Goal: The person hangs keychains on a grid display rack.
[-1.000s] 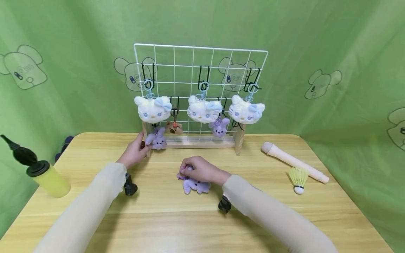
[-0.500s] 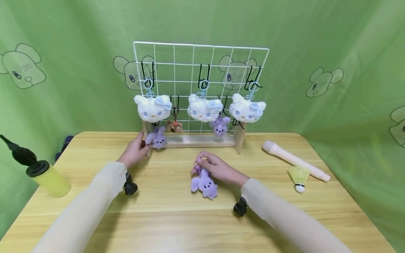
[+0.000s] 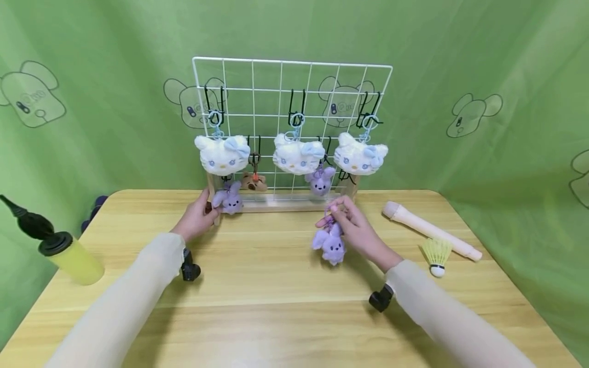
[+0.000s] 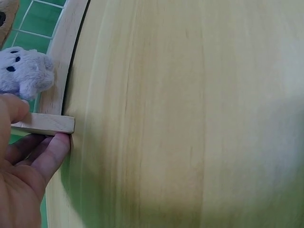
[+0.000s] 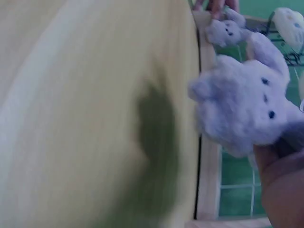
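In the head view, my right hand (image 3: 361, 232) pinches the ring of a purple plush bunny keychain (image 3: 333, 249), which dangles above the table in front of the rack's right end. The right wrist view shows this plush (image 5: 242, 102) close up. My left hand (image 3: 195, 220) grips the left wooden foot (image 4: 50, 123) of a white wire grid rack (image 3: 285, 205), thumb on one side and fingers on the other. Near that hand hangs another purple bunny keychain (image 3: 228, 198). A third purple bunny (image 3: 320, 181) and a brown plush keychain (image 3: 254, 182) hang on lower hooks.
White cat plush keychains with blue bows hang on the upper row: left (image 3: 224, 155), middle (image 3: 298, 154) and right (image 3: 360, 155). A pale toy microphone (image 3: 432, 231) and a yellow shuttlecock (image 3: 436, 255) lie at right. A yellow hand pump (image 3: 75, 260) stands at left.
My right hand has lifted the purple bunny keychain off the table and carried it right and toward the rack. The left hand has stayed on the rack's foot.
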Motion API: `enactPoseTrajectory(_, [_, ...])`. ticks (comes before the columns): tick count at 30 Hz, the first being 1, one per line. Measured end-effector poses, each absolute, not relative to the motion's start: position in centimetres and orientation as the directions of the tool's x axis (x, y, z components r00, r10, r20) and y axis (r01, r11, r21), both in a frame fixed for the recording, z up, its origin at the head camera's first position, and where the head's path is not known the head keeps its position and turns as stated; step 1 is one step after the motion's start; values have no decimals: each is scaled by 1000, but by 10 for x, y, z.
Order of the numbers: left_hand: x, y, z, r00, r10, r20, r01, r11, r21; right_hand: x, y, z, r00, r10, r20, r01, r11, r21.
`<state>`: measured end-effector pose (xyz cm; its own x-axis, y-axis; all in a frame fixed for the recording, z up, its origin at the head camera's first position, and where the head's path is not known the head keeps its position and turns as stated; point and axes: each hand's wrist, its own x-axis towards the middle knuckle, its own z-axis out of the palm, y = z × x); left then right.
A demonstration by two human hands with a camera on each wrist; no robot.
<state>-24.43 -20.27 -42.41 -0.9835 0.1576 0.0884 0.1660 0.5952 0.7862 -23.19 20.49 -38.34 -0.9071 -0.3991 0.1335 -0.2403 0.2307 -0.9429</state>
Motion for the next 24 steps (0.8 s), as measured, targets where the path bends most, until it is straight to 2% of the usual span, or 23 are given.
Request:
enactPoseTrajectory(5, [-245,-203,-424,-984,151,90,164,602,782,-237,217,-375,-932,-270,243,-313,258,-914])
enactPoseTrajectory(12, [-240,-202,-424,-986,145,88,159,607,778,-248,226,-377,-923,-134,360,-383,254,-888])
enactPoseTrajectory(17, [-240,-201,-425,-985,144,95,163,597,785,-259,229,-376,-929,-71,364,-368,299,-881])
enactPoseTrajectory(24, [-244,-200,-426,-986,136,99,162,601,782,-274,228,-373,-945,-83,315,-324,338,-884])
